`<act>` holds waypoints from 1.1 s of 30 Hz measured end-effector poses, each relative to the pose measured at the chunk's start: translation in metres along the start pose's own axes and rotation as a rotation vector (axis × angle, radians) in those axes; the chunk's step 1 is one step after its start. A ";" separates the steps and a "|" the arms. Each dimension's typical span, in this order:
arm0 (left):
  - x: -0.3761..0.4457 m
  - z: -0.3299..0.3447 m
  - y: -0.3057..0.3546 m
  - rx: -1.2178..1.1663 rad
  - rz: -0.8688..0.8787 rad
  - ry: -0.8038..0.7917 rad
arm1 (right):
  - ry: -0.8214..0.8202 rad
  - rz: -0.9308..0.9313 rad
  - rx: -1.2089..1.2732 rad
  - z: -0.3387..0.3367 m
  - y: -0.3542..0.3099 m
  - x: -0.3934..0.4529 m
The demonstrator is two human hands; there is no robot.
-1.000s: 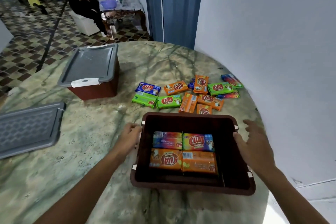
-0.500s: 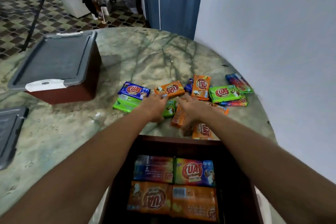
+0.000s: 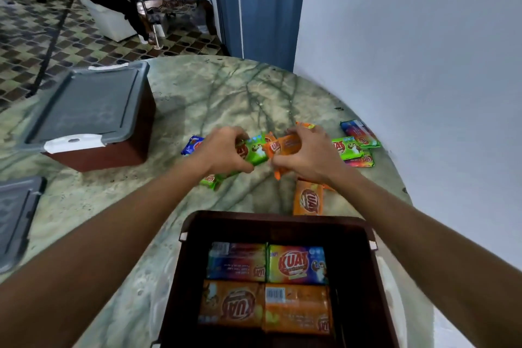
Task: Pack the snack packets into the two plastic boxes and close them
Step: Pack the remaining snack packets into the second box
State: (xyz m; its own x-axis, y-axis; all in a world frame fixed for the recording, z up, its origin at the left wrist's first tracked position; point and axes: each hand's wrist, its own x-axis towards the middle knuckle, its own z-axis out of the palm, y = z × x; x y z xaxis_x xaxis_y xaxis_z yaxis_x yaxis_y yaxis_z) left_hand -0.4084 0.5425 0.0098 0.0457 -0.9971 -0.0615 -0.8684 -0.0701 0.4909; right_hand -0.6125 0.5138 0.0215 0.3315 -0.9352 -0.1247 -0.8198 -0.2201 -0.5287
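Head view: left hand grips a green packet, right hand an orange packet (mid-pickup), next carrying both into the open box.

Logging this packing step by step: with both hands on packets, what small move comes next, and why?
Probably draw both hands back to the open box: the left hand grips a green packet, the right hand an orange packet.

Both forearms are bare from the frame's lower edge to the wrists (no sleeve shows). The left hand and right hand are ungloved. Fingers and wrists look plain.
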 end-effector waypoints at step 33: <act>-0.159 0.055 0.019 0.699 0.209 -0.276 | -0.140 -0.013 -0.585 0.086 -0.010 -0.172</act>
State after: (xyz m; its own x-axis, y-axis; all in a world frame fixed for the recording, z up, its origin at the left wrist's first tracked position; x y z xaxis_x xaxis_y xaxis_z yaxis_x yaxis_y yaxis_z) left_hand -0.4596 0.7011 -0.0189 -0.1978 -0.9372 -0.2874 -0.9593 0.2454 -0.1399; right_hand -0.6216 0.7010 -0.0239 0.3686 -0.8949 -0.2517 -0.9232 -0.3841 0.0139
